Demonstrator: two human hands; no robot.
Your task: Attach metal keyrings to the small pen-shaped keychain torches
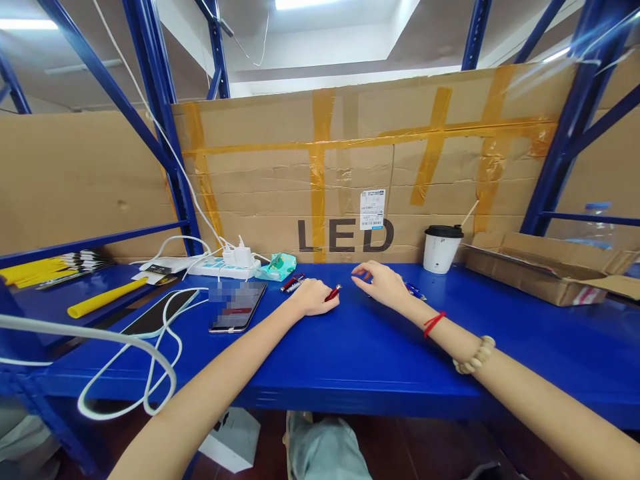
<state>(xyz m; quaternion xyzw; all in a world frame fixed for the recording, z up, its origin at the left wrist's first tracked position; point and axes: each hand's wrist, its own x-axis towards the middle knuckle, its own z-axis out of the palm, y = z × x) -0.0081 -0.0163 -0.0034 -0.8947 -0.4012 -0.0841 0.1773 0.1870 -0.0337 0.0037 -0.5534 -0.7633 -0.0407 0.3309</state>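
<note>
My left hand [311,297] rests on the blue shelf surface [360,347] with its fingers curled round a small red pen-like object [333,293] whose tip sticks out to the right. My right hand [383,283] hovers just right of it, fingers loosely bent and apart, holding nothing I can see. A blue pen-like object [415,290] lies under the right hand's far side. Another red and dark pen [293,283] lies just behind the left hand.
A phone [237,306] and a dark tablet [159,313] lie at the left among white cables [150,360]. A power strip with chargers [225,265], a tissue pack [277,266], a lidded paper cup [441,249], an open cardboard box [540,270] and a taped cardboard wall [350,173] stand behind.
</note>
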